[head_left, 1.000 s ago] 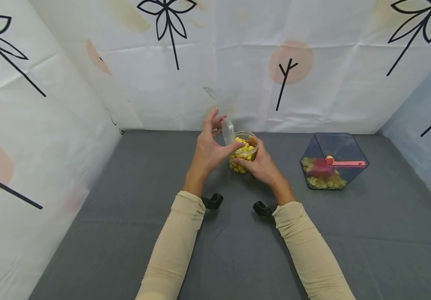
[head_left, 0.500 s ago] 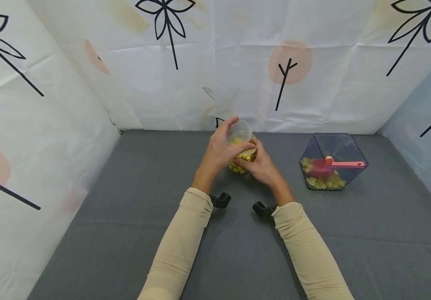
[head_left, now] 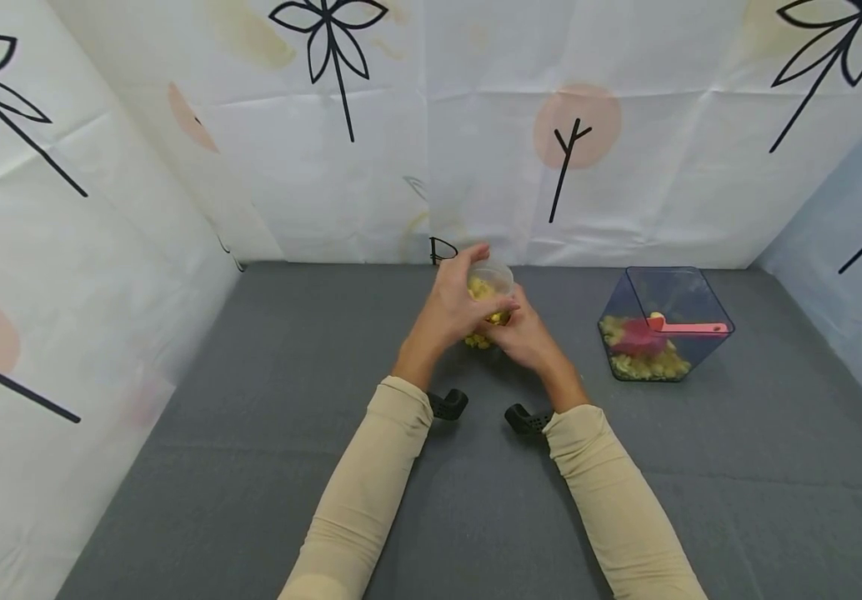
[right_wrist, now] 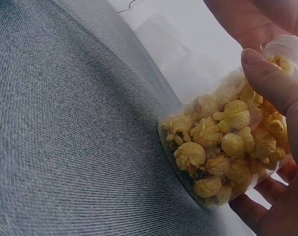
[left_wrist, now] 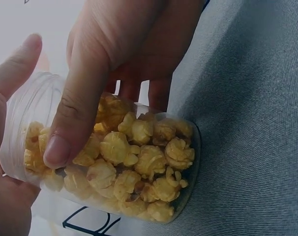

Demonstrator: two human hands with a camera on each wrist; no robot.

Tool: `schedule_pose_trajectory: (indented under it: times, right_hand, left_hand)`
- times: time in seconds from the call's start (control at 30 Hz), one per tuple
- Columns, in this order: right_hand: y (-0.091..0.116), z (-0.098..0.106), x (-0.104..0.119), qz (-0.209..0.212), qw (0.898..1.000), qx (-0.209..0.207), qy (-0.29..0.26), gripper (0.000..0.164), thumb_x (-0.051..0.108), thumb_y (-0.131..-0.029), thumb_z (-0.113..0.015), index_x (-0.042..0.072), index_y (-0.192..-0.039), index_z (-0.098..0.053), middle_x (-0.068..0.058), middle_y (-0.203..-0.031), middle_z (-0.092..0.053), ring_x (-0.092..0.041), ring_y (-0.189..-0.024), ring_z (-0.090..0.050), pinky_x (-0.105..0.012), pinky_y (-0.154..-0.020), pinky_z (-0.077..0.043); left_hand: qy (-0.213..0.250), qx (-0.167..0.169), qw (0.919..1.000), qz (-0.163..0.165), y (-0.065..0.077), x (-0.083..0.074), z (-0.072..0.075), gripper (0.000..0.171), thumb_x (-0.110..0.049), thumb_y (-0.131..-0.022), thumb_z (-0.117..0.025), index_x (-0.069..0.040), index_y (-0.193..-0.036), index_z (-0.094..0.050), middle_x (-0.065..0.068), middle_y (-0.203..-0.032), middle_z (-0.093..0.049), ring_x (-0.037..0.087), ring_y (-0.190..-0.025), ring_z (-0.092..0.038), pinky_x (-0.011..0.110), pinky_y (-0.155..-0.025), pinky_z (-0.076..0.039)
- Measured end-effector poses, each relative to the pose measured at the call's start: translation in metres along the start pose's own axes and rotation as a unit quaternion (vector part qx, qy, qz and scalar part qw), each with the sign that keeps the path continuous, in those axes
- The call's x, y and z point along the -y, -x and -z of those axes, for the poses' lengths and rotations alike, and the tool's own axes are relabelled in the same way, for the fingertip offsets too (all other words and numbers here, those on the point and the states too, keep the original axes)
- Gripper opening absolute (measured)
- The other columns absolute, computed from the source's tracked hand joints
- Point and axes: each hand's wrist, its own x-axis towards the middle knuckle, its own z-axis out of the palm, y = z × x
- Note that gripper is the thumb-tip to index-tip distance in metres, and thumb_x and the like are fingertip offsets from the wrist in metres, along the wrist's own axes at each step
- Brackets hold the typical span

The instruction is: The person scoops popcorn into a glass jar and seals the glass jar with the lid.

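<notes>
A clear plastic jar (head_left: 478, 341) of yellow popcorn stands upright on the grey cloth. My right hand (head_left: 528, 333) grips its side; in the left wrist view, the right thumb (left_wrist: 73, 113) lies across the jar's wall and the other fingers go round behind. Over the jar's mouth is a clear lid (head_left: 493, 275), with my left hand (head_left: 449, 308) holding it by the edges, thumb in front and fingers at the back. In the right wrist view the popcorn (right_wrist: 223, 142) shows through the jar, and part of the left hand overlaps the threaded neck.
To the right stands a blue see-through square tub (head_left: 682, 296) with pale yellow pieces in its bottom. A pink-red scoop (head_left: 694, 327) lies against it, its handle near the rim. A white printed cloth (head_left: 476, 183) hangs behind the grey-covered table (head_left: 251, 467).
My left hand has moved right and slightly down, bringing the lid from tilted beside the jar to flat over its mouth. The right hand stays round the jar.
</notes>
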Motion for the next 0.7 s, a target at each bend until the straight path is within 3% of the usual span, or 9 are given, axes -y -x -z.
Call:
schedule_pose_trajectory:
  times: [0.17,0.37,0.53,0.7]
  right_hand:
    - [-0.0007,0.0007,-0.0026,0.007,1.000,0.004,-0.004,0.061,0.016,-0.094,-0.074,0.009,-0.143,-0.038,-0.014,-0.131,-0.049,-0.025,-0.114,-0.052,-0.041,-0.095,-0.047]
    - [0.0019,0.0009,-0.0032,-0.023,1.000,0.002,0.003,0.070,0.014,-0.095,-0.072,0.007,-0.149,-0.028,-0.017,-0.138,-0.045,-0.028,-0.118,-0.049,-0.042,-0.097,-0.045]
    - [0.0001,0.0010,-0.0044,-0.007,1.000,0.011,-0.003,0.067,0.013,-0.095,-0.071,0.007,-0.149,-0.031,-0.017,-0.136,-0.047,-0.029,-0.119,-0.050,-0.043,-0.098,-0.045]
    - [0.0035,0.0031,-0.0033,-0.042,0.999,0.007,0.020,0.073,0.017,-0.096,-0.070,0.007,-0.152,-0.025,-0.019,-0.141,-0.045,-0.032,-0.121,-0.050,-0.046,-0.098,-0.045]
  left_hand:
    - [-0.003,0.013,0.9999,0.010,-0.0022,0.0000,-0.0011,0.086,-0.048,-0.086,-0.080,-0.019,-0.156,-0.038,-0.002,-0.154,-0.049,0.023,-0.147,-0.035,0.047,-0.117,-0.038]
    - [-0.014,0.029,0.9995,0.007,-0.0033,-0.0018,-0.0002,0.083,-0.041,-0.090,-0.077,-0.013,-0.157,-0.037,0.002,-0.154,-0.048,0.025,-0.148,-0.033,0.046,-0.119,-0.037]
    - [-0.026,0.036,0.9990,0.006,-0.0042,-0.0038,0.0010,0.084,-0.038,-0.089,-0.078,-0.010,-0.156,-0.037,0.005,-0.153,-0.050,0.027,-0.149,-0.033,0.046,-0.119,-0.036]
    - [-0.050,0.049,0.9975,0.008,-0.0047,-0.0061,-0.0001,0.084,-0.038,-0.090,-0.078,-0.010,-0.157,-0.036,0.004,-0.154,-0.049,0.027,-0.150,-0.031,0.044,-0.120,-0.035]
